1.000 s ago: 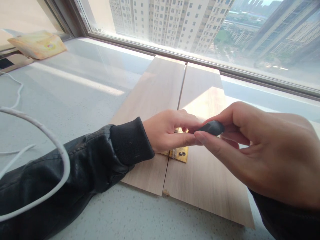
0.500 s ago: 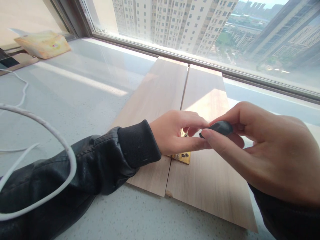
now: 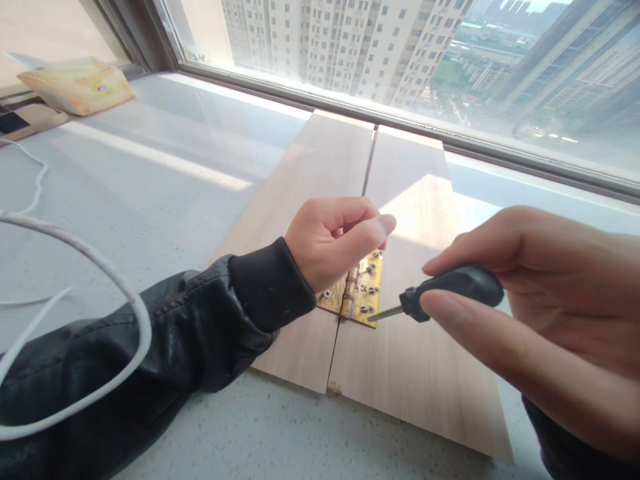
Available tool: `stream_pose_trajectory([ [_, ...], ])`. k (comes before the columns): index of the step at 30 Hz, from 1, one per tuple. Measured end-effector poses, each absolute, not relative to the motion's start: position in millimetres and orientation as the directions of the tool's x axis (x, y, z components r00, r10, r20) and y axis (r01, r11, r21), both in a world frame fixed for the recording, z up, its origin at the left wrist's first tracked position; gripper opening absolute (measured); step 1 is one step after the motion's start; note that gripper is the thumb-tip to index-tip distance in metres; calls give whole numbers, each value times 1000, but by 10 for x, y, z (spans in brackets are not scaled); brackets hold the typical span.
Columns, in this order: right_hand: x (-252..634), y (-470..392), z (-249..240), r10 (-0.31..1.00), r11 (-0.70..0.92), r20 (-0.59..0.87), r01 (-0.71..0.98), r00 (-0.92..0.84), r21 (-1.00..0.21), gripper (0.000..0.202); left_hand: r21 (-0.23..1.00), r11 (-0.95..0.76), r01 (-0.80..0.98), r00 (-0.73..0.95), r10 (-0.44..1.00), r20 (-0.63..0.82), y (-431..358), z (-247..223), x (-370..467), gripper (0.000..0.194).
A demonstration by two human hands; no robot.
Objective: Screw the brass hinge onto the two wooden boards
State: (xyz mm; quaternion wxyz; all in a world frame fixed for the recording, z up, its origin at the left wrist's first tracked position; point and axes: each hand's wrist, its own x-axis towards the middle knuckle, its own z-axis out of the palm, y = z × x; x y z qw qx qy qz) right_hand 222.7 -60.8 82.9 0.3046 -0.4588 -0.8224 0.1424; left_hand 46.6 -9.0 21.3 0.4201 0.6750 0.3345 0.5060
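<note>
My right hand (image 3: 565, 300) pinches the black handle of a small screwdriver (image 3: 460, 288) between thumb and fingers. Its metal shaft points left, and the tip appears at the lower right corner of a brass-coloured hinge (image 3: 364, 303). Several cross-head screws sit in the hinge; some stand tilted above the plate. The hinge spans the seam between a left wooden board (image 3: 310, 180) and a right wooden board (image 3: 425, 373). Over the hinge's upper part my left hand (image 3: 335, 233) is closed, fingers curled and thumb against them; whatever it may hold is hidden.
The boards lie on a speckled white sill (image 3: 240, 427) against a window frame (image 3: 280, 95). A white cable (image 3: 117, 267) loops across the left side, in front of my left sleeve. A yellowish packet (image 3: 77, 87) sits in the far left corner.
My hands have come apart from each other. The left has drawn back and curled closed, uncovering more of the hinge. In my right hand the screwdriver's shaft now shows, pointing at the hinge.
</note>
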Motion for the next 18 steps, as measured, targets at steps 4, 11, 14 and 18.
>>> stream_pose_trajectory([
  [4,2178,-600,820,841,537,359,705,-404,-463,11,900,-435,13,290,863,413,-106,193,469,29],
  [11,2204,-562,810,828,557,374,691,-418,-460,12,905,-425,-14,348,846,403,-126,191,449,21],
  [14,2172,-546,813,826,559,376,689,-419,-461,12,904,-428,-16,351,844,406,-126,190,450,21],
  [18,2175,-538,810,821,565,387,693,-420,-448,12,898,-440,-14,363,835,415,-124,179,447,22],
])
